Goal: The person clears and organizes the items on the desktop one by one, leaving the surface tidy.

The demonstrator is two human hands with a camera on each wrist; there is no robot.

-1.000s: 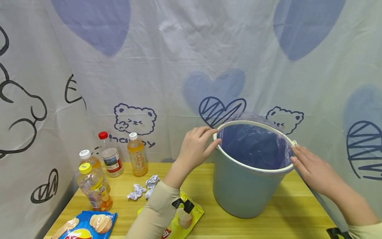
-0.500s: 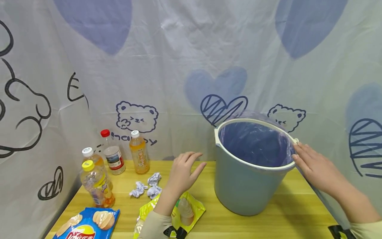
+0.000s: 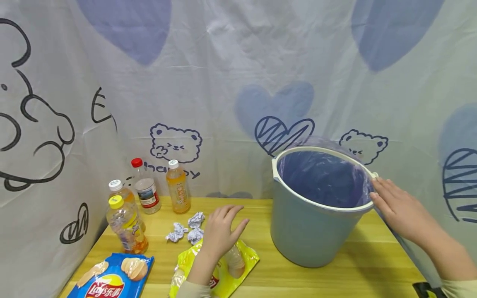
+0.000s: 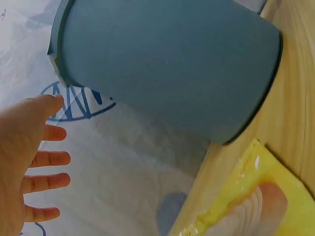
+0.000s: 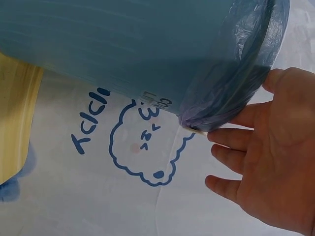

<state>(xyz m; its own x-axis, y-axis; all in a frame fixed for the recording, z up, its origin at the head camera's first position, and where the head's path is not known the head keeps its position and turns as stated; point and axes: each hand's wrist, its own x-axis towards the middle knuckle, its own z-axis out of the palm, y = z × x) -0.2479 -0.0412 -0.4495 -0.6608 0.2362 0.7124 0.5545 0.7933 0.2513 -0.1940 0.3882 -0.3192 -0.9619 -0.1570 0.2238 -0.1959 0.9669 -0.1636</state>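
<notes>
Bin [image 3: 311, 240]: upright, right side of the worktop [image 3: 257, 223]; translucent liner [image 3: 320, 180] overhangs its edge.
Right hand [image 3: 404, 213]: fingers nearly straight, fingertips touching the bin's right edge.
Left hand [image 3: 219, 230]: fingers spread, thumb apart, above the yellow bag, left of the bin.
Yellow bag [image 3: 227, 279]: near side; red logo only partly visible.
Blue bag [image 3: 115, 276]: near left; logo reads "Lay's 乐事".
Red-capped bottle [image 3: 147, 192]: far left; red-and-white label with landscape picture, print too small to read.
Backdrop [image 3: 220, 165]: lettering "happy", partly covered.
</notes>
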